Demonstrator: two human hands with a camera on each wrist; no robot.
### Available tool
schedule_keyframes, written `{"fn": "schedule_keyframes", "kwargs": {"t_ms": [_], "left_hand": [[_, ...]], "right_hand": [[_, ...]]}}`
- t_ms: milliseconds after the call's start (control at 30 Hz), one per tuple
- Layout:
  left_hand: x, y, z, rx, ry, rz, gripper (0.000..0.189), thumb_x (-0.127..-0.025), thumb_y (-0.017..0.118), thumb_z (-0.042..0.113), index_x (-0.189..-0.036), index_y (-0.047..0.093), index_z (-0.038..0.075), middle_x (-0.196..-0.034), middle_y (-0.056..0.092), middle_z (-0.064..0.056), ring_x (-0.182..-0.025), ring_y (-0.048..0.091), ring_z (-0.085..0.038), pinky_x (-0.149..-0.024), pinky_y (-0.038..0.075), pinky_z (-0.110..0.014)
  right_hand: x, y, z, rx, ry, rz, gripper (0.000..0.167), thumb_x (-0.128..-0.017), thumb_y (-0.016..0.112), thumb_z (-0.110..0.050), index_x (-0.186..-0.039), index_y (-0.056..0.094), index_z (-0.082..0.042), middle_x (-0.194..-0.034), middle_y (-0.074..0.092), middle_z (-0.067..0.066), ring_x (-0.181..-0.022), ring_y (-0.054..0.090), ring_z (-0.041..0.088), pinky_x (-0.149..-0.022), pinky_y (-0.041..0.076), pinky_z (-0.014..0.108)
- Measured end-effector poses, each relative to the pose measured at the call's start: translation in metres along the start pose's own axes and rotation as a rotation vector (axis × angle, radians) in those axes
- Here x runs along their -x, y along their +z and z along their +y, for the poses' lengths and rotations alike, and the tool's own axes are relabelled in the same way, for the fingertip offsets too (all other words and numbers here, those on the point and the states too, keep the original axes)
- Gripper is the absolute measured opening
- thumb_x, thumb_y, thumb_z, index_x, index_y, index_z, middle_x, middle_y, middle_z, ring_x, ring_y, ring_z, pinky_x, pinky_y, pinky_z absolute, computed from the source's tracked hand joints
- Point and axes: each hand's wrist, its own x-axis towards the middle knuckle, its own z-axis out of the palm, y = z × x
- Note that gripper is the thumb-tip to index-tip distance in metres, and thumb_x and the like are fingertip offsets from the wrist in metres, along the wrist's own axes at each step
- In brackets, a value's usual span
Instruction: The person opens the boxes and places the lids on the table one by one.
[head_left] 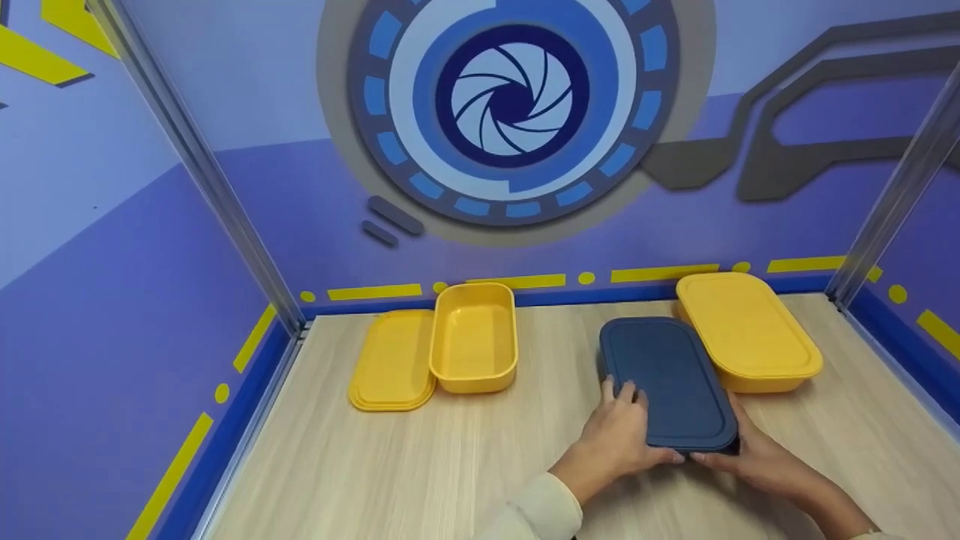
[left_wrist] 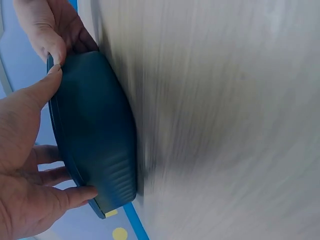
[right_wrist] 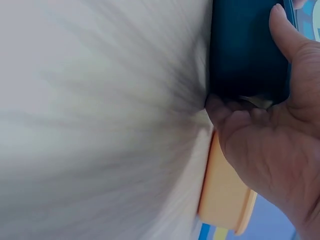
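A dark blue lidded food container (head_left: 667, 375) stands on the table, its lid lying over the top. My left hand (head_left: 616, 436) holds it by the left side and front edge, fingers along the lid rim and thumb at the front. At the front right corner my right hand (head_left: 766, 456) grips it, thumb on the front wall and the other fingers around the right side. The left wrist view shows both thumb tips meeting at the front rim. In the right wrist view the right fingertips are partly hidden near the container's base.
A yellow lidded container (head_left: 750, 326) stands close by the blue one's right side. Farther left are an open yellow container (head_left: 474, 337) and a yellow lid (head_left: 394, 360) lying flat against it. Printed panels (head_left: 247, 217) and metal posts (head_left: 202, 165) border the wooden table (head_left: 360, 480).
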Motion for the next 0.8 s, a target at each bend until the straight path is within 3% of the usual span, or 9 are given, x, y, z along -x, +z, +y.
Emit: {"fn": "schedule_keyframes", "kwargs": {"t_ms": [67,233,300,800], "left_hand": [[0.000,0.002,0.002,-0.027,0.006,0.020,0.105,-0.079,0.069,0.087,-0.159,0.050,0.022,-0.168,0.043,0.002,-0.162,0.035,-0.029,-0.119,0.048,-0.029],[-0.003,0.006,0.008,-0.165,0.037,0.040,0.100,-0.081,0.061,0.091,-0.159,0.050,0.030,-0.167,0.046,-0.001,-0.159,0.040,-0.036,-0.120,0.048,-0.033],[-0.005,0.007,0.011,-0.208,0.041,0.041,0.097,-0.082,0.058,0.092,-0.159,0.049,0.032,-0.167,0.046,-0.003,-0.157,0.042,-0.038,-0.120,0.048,-0.036],[-0.005,0.009,0.023,-0.356,0.040,0.063,0.093,-0.088,0.046,0.092,-0.161,0.045,0.035,-0.164,0.050,-0.005,-0.152,0.049,-0.042,-0.114,0.053,-0.041]], "right_hand": [[0.000,0.000,0.003,-0.020,-0.031,-0.012,0.126,-0.098,0.078,-0.034,-0.168,-0.024,-0.016,-0.177,-0.016,0.028,-0.164,-0.005,0.053,-0.134,0.015,0.060],[0.001,0.001,0.004,-0.015,-0.019,-0.022,0.117,-0.099,0.076,-0.036,-0.170,-0.012,-0.006,-0.178,-0.003,0.031,-0.164,0.009,0.050,-0.130,0.030,0.051],[0.001,0.001,0.003,0.000,0.004,-0.016,0.118,-0.099,0.077,-0.039,-0.170,-0.010,-0.003,-0.177,-0.002,0.032,-0.163,0.011,0.051,-0.127,0.021,0.072],[0.006,-0.001,0.003,0.045,0.065,0.017,0.118,-0.096,0.078,-0.046,-0.171,-0.002,-0.001,-0.176,0.007,0.033,-0.162,0.016,0.055,-0.126,0.025,0.073]]}}
